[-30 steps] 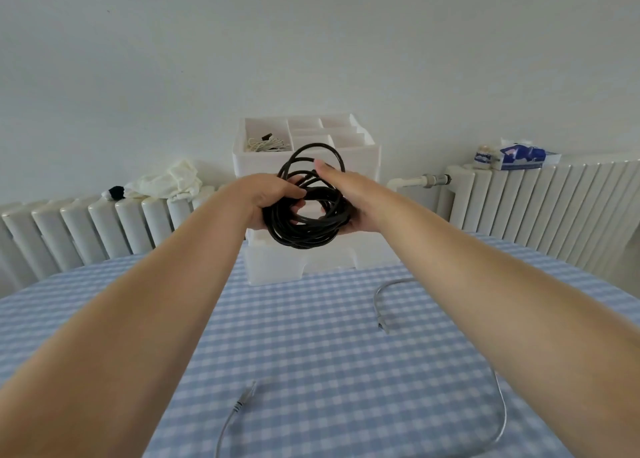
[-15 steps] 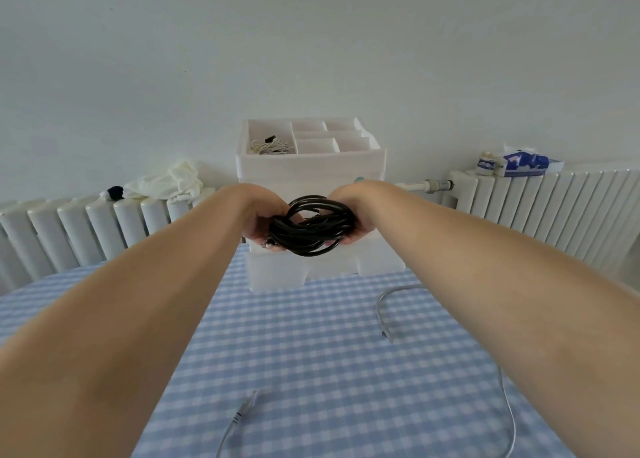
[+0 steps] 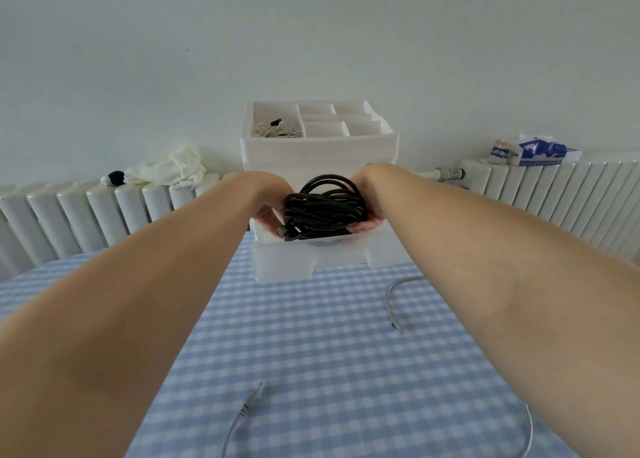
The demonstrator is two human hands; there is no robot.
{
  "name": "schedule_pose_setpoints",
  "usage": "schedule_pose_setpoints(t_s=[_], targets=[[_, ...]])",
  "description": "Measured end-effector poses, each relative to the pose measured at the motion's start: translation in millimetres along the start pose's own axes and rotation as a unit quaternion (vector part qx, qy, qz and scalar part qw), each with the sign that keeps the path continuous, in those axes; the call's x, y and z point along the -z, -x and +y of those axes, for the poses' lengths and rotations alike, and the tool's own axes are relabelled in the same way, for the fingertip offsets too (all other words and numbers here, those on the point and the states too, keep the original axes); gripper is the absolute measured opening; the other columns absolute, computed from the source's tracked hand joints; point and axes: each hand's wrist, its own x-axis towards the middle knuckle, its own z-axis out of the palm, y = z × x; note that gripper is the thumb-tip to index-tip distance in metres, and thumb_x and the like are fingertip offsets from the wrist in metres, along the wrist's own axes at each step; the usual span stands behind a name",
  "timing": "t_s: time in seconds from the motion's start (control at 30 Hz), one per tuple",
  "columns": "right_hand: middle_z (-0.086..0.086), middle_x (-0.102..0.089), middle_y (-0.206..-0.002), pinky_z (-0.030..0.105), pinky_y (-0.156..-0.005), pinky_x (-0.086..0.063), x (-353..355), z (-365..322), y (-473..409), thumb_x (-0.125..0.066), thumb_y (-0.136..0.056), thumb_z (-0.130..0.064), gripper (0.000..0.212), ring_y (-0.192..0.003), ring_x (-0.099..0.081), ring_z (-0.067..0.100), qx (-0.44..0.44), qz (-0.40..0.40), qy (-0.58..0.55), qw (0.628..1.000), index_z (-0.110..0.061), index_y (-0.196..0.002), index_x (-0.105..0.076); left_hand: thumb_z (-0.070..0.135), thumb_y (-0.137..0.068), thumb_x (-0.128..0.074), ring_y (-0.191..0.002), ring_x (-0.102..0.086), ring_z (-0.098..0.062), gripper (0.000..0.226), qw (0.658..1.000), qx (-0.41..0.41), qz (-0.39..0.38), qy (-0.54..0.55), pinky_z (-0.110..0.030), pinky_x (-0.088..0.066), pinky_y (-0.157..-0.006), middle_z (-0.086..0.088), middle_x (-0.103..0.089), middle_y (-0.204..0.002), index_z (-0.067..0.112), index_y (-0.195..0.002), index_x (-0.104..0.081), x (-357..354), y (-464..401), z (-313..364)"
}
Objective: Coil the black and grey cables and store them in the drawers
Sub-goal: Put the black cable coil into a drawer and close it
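The coiled black cable [image 3: 325, 206] is held between both my hands, just above the pulled-out lower drawer [image 3: 287, 267] of the white drawer unit [image 3: 320, 149]. My left hand [image 3: 268, 212] grips its left side and my right hand [image 3: 370, 212] its right side, fingers curled under it. A cable plug sticks out at the coil's lower left. The grey cable [image 3: 393, 303] lies uncoiled on the checked tablecloth, partly hidden under my right arm, with its other end [image 3: 247, 405] near the front.
The unit's top tray holds a small white cord [image 3: 277, 130] in its left compartment. White radiators [image 3: 104, 212] line the wall behind the table, with a white cloth [image 3: 166, 167] on the left one and a blue-white packet [image 3: 536, 151] on the right one.
Both hands have lowered the black coil and turned it flat, moving it forward over the open drawer. The grey cable has not moved.
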Motion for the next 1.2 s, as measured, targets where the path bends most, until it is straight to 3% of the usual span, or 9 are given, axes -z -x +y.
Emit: schedule_pose_setpoints(t_s=[0.27, 0.4, 0.57, 0.7, 0.8, 0.87, 0.93, 1.03, 1.2], targets=[[0.004, -0.067, -0.056, 0.013, -0.041, -0.046, 3.5, 10.4, -1.3, -0.044, -0.096, -0.024, 0.038, -0.042, -0.064, 0.015, 0.046, 0.017, -0.021, 0.999, -0.009, -0.067, -0.063, 0.004, -0.094, -0.052, -0.074, -0.064, -0.021, 0.016, 0.997, -0.002, 0.026, -0.07, -0.024, -0.056, -0.048, -0.008, -0.063, -0.1, -0.001, -0.103, -0.063, 0.2, -3.9, 1.5], [0.003, -0.069, -0.059, 0.012, -0.043, -0.044, 0.2, 12.9, -0.5, -0.045, -0.094, -0.025, 0.039, -0.043, -0.064, 0.012, 0.06, 0.017, 0.001, 0.998, -0.01, -0.064, -0.065, 0.002, -0.086, -0.054, -0.078, -0.07, -0.026, 0.021, 0.988, -0.002, 0.05, -0.148, -0.033, -0.059, -0.078, -0.015, -0.072, -0.092, -0.006, -0.101, -0.066, -1.3, -10.4, 1.4], [0.005, -0.068, -0.055, 0.012, -0.037, -0.045, -4.3, 11.8, -3.5, -0.043, -0.096, -0.027, 0.036, -0.04, -0.062, 0.012, 0.054, 0.035, 0.015, 0.998, -0.01, -0.07, -0.061, -0.001, -0.092, -0.047, -0.04, -0.058, -0.011, 0.021, 0.984, -0.008, 0.075, -0.161, -0.019, -0.049, -0.041, -0.009, -0.06, -0.066, 0.001, -0.073, -0.057, -14.0, -6.8, 5.1], [0.004, -0.057, -0.04, 0.017, -0.04, -0.045, -6.9, 16.3, -14.8, -0.046, -0.096, -0.019, 0.032, -0.032, -0.056, 0.013, 0.085, 0.125, -0.047, 0.987, -0.009, -0.067, -0.054, 0.015, -0.098, -0.048, -0.067, -0.065, -0.016, 0.022, 0.983, -0.073, 0.139, -0.097, -0.028, -0.055, -0.064, -0.009, -0.067, -0.08, 0.001, -0.09, -0.063, -4.1, -3.5, 3.3], [0.011, -0.064, -0.07, 0.026, -0.064, -0.048, -12.8, 13.4, -26.8, -0.049, -0.096, -0.02, 0.022, -0.06, -0.061, 0.021, 0.131, 0.177, -0.027, 0.975, -0.007, -0.08, -0.058, 0.049, -0.097, -0.039, -0.104, -0.061, -0.02, 0.049, 0.961, -0.216, 0.143, -0.095, -0.033, -0.052, -0.086, -0.006, -0.065, -0.115, 0.013, -0.12, -0.062, -1.3, 12.0, 1.7], [0.012, -0.058, -0.102, 0.034, -0.089, -0.046, -17.8, 10.4, -28.7, -0.051, -0.095, -0.023, 0.014, -0.093, -0.057, 0.026, 0.154, 0.22, -0.003, 0.963, -0.011, -0.093, -0.058, 0.049, -0.095, -0.044, -0.117, -0.054, -0.015, 0.046, 0.937, -0.27, 0.097, -0.199, -0.028, -0.04, -0.096, 0.002, -0.06, -0.129, 0.022, -0.13, -0.057, -8.2, 21.9, -3.2], [0.011, -0.05, -0.095, 0.042, -0.104, -0.039, -22.7, 9.1, -27.9, -0.043, -0.099, -0.014, 0.023, -0.1, -0.046, 0.025, 0.178, 0.241, 0.003, 0.954, -0.013, -0.077, -0.047, 0.038, -0.095, -0.053, -0.114, -0.055, -0.018, 0.038, 0.904, -0.267, 0.109, -0.314, -0.028, -0.039, -0.091, 0.001, -0.062, -0.126, 0.025, -0.131, -0.057, -15.8, 20.8, -13.9], [0.009, -0.044, -0.077, 0.042, -0.1, -0.041, -23.4, 7.6, -32.9, -0.037, -0.099, -0.007, 0.031, -0.096, -0.042, 0.023, 0.189, 0.266, 0.052, 0.944, -0.011, -0.069, -0.04, 0.034, -0.096, -0.053, -0.11, -0.055, -0.022, 0.034, 0.895, -0.237, 0.144, -0.35, -0.031, -0.042, -0.086, -0.002, -0.065, -0.121, 0.031, -0.13, -0.058, -22.9, 17.1, -27.9], [0.015, -0.06, -0.109, 0.038, -0.089, -0.048, -23.9, 16.3, -10.4, -0.041, -0.1, -0.035, 0.032, -0.096, -0.059, 0.029, 0.182, 0.257, 0.108, 0.943, -0.008, -0.11, -0.055, 0.03, -0.098, -0.05, -0.105, -0.056, -0.019, 0.033, 0.912, -0.224, 0.124, -0.321, -0.031, -0.043, -0.089, 0.0, -0.066, -0.117, 0.033, -0.13, -0.057, -19.9, 16.3, -27.1]])
